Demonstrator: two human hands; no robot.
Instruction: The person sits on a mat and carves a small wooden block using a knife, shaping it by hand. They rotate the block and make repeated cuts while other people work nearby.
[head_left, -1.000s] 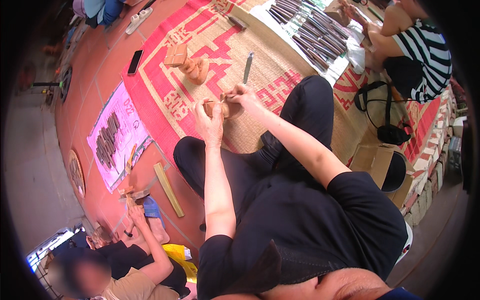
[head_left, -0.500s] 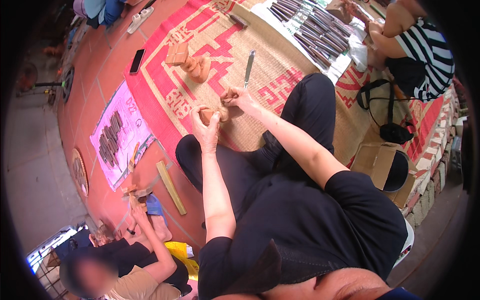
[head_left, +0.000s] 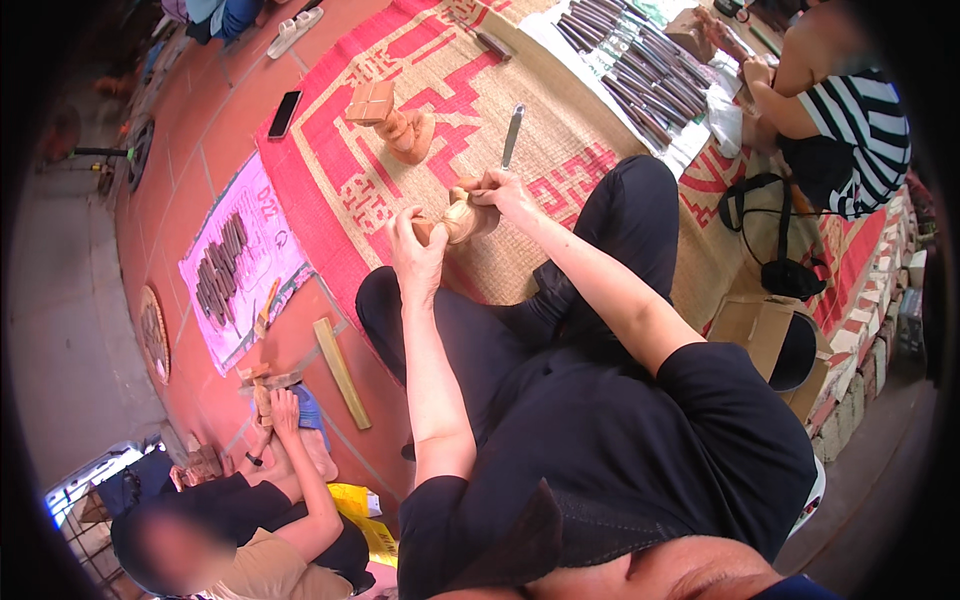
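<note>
A pale brown wooden carving [head_left: 459, 222] with rounded, carved shapes is held up over the mat in front of my crossed legs. My left hand [head_left: 418, 252] is closed around its left, blocky end. At the far right end, my right hand [head_left: 506, 196] has its fingers pressed onto the wood. Whether a small piece lies under those fingertips, I cannot tell. Just beyond my right hand, a slim tool with a metallic-looking body [head_left: 513, 136] lies on the mat. A similar wooden carving [head_left: 408, 135] with a square block end sits farther off to the left.
The woven red and tan mat [head_left: 560, 120] holds a short dark-handled tool [head_left: 493, 46] and, at the far right, a white cloth with several carving tools [head_left: 650, 75]. A phone [head_left: 285, 114], a pink sheet [head_left: 270, 215] and a wooden strip [head_left: 341, 372] lie left. People sit on both sides.
The carving has been turned and shows more of its length between my hands. My right hand has shifted slightly right. The co-worker at lower left has moved a hand over their wooden piece.
</note>
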